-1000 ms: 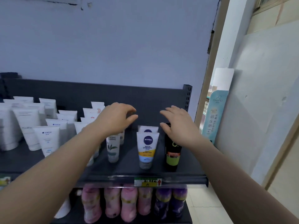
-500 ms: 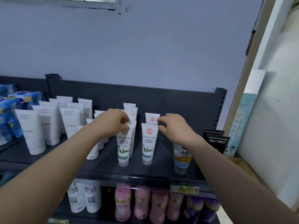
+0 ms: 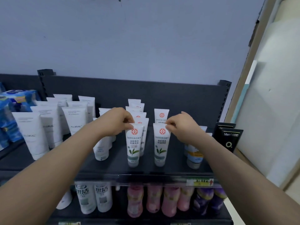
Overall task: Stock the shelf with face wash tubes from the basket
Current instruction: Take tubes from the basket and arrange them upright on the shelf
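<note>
Two green-leaf face wash tubes stand upright, cap down and flat crimped end up, long axis vertical, near the front edge of the dark top shelf (image 3: 113, 166), a little right of its middle. The left hand (image 3: 116, 121) pinches the crimped top of the left front tube (image 3: 134, 145) between thumb and fingertips, its grip closed on that edge. The right hand (image 3: 181, 125) pinches the top of the right front tube (image 3: 160, 145) the same way, at 3 o'clock from the first, the two tubes apart. Both are smooth white plastic with a red round emblem, printed characters and a translucent cap. Behind the left one, toward 12 o'clock, a row of like tubes (image 3: 137, 109) runs back; one more (image 3: 161, 115) stands behind the right one. At 9 o'clock stand taller white FLORAL tubes (image 3: 76, 125) and blue packets (image 3: 11, 111). At 3 o'clock are a yellow-banded tube (image 3: 194, 157) and black boxes (image 3: 230, 138). On the lower shelf stand pink bottles (image 3: 152, 200) and purple bottles (image 3: 206, 200).
</note>
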Action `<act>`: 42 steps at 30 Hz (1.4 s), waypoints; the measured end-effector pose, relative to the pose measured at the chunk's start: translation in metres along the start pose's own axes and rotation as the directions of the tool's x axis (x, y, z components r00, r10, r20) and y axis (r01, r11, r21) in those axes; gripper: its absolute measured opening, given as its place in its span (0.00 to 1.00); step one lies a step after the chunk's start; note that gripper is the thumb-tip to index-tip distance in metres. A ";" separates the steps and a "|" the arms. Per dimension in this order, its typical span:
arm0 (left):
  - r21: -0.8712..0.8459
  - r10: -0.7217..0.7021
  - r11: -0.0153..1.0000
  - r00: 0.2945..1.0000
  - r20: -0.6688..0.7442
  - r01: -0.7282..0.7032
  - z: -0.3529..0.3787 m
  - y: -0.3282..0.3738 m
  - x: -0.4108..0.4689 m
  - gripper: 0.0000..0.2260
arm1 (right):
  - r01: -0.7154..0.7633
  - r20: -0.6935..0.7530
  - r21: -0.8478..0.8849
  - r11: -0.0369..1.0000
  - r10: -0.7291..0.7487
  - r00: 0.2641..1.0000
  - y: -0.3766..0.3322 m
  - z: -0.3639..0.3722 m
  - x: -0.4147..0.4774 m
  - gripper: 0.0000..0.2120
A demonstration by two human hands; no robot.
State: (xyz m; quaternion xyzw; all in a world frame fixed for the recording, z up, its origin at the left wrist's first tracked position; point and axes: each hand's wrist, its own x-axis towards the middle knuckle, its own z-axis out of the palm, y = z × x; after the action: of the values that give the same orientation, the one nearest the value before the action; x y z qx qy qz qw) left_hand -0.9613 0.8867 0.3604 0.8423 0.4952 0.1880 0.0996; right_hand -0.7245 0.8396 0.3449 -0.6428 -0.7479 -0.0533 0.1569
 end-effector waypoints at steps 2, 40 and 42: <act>-0.004 0.010 1.000 1.000 0.010 -0.010 -0.001 -0.002 -0.001 0.07 | -0.001 0.006 0.006 1.000 0.001 1.000 -0.003 0.000 -0.003 0.14; 0.039 0.017 0.999 0.995 0.101 -0.021 -0.023 -0.025 0.049 0.07 | -0.157 0.106 0.037 0.987 0.152 0.983 0.014 -0.005 0.087 0.11; 0.046 0.027 0.999 0.999 0.046 -0.029 -0.024 -0.024 0.055 0.07 | -0.147 0.106 0.051 0.988 0.141 0.984 0.014 -0.008 0.082 0.11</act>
State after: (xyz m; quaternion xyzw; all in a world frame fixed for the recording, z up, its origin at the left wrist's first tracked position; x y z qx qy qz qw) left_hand -0.9661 0.9461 0.3854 0.8553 0.4852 0.1586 0.0886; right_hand -0.7191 0.9167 0.3759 -0.6923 -0.7076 0.0130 0.1407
